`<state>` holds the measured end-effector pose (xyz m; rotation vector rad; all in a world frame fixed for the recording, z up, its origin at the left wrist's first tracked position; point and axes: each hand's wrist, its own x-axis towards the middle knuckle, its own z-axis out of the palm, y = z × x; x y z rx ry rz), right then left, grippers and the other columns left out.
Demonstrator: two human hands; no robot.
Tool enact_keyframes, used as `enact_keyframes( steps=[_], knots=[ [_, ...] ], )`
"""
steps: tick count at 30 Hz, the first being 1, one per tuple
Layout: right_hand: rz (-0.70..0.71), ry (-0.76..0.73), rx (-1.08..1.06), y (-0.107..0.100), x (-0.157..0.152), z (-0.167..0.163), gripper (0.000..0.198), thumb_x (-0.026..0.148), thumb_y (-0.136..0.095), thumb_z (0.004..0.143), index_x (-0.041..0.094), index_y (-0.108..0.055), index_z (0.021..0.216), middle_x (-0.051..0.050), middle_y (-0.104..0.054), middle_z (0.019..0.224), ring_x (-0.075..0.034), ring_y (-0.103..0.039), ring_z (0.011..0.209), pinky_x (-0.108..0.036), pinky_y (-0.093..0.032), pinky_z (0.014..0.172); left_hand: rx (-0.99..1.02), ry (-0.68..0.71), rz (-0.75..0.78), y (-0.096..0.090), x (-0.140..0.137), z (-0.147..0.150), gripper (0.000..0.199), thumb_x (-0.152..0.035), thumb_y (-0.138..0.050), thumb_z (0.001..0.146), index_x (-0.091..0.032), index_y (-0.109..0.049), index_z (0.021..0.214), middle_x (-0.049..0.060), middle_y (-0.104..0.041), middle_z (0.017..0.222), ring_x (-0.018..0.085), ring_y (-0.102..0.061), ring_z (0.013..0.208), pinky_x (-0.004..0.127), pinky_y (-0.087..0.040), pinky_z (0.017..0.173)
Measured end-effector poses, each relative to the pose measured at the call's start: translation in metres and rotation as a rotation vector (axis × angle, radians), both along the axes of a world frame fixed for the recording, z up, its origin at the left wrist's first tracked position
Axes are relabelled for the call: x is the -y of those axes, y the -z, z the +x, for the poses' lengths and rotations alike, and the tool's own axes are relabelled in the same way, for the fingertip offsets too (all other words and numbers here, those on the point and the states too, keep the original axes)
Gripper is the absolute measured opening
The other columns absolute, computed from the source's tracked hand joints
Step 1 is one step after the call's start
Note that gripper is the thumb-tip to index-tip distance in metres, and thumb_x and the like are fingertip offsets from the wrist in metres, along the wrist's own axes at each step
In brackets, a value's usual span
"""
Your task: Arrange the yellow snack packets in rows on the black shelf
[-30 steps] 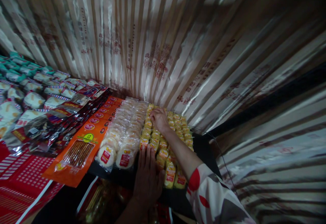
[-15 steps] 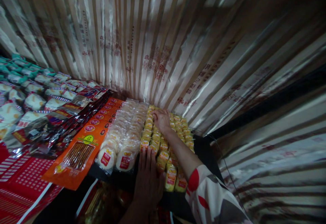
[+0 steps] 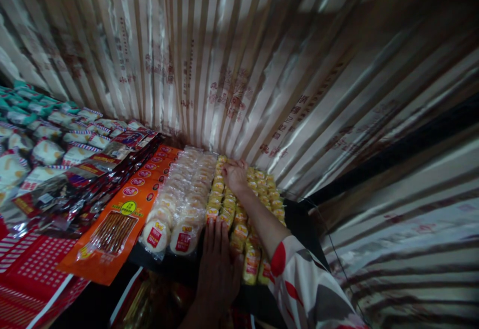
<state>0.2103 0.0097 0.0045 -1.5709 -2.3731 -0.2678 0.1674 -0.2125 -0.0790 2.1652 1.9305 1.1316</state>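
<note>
Rows of small yellow-wrapped snack packets stand on a black surface in the middle of the head view. My left hand lies with fingers stretched out, its fingertips against the front ends of the left rows. At the far end of the same rows, my right hand has its fingers curled down onto the packets; its fingertips are partly hidden. Immediately left stand two rows of round white crackers in clear wrapping. Some yellow packets are covered by my right forearm.
An orange snack bag and a pile of dark red shiny bags lie farther left. Beyond them are white snack packs, and a red basket is in front. A pleated printed curtain hangs close behind.
The view has shifted slightly. My right hand has moved a little to the left at the back of the yellow packets; my left hand stays at their front.
</note>
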Motion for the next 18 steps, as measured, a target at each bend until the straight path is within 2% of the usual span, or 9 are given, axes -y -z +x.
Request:
enact_keyframes(
  steps=[5,10,15,18],
  knots=[
    [-0.050,-0.018,-0.044,0.004,-0.001,0.003,0.023,0.025,-0.046,0.084,0.023,-0.069,0.086,-0.005,-0.068,0.093,-0.021,-0.051,0.097,-0.038,-0.024,0.096,-0.016,0.005,0.014,-0.001,0.000,0.000,0.066,-0.029,-0.044,0.085,-0.003,-0.020,0.140,0.020,-0.019,0.148,0.032,-0.010,0.138,0.051,-0.035,0.104],
    [0.002,-0.010,-0.133,0.003,-0.006,0.006,0.027,0.025,-0.044,0.086,0.023,-0.068,0.097,-0.005,-0.067,0.102,-0.022,-0.046,0.107,-0.041,-0.019,0.100,-0.020,0.009,0.020,0.000,0.000,0.000,0.065,-0.029,-0.044,0.084,-0.003,-0.021,0.139,0.019,-0.019,0.148,0.032,-0.011,0.138,0.050,-0.035,0.105],
    [-0.054,-0.016,-0.155,0.013,-0.011,0.005,0.024,0.018,-0.048,0.081,0.026,-0.070,0.080,0.001,-0.070,0.097,-0.022,-0.045,0.111,-0.046,-0.011,0.104,-0.006,0.009,0.013,0.000,0.000,0.000,0.064,-0.030,-0.044,0.085,-0.003,-0.022,0.139,0.019,-0.018,0.148,0.032,-0.011,0.138,0.050,-0.034,0.105],
    [-0.040,-0.021,-0.212,0.016,-0.011,0.004,0.025,0.019,-0.047,0.081,0.026,-0.071,0.081,0.001,-0.071,0.095,-0.023,-0.046,0.112,-0.048,-0.013,0.105,0.015,0.015,0.009,0.000,0.001,-0.001,0.064,-0.030,-0.044,0.085,-0.005,-0.020,0.140,0.018,-0.019,0.148,0.031,-0.012,0.138,0.050,-0.034,0.105]
  ],
)
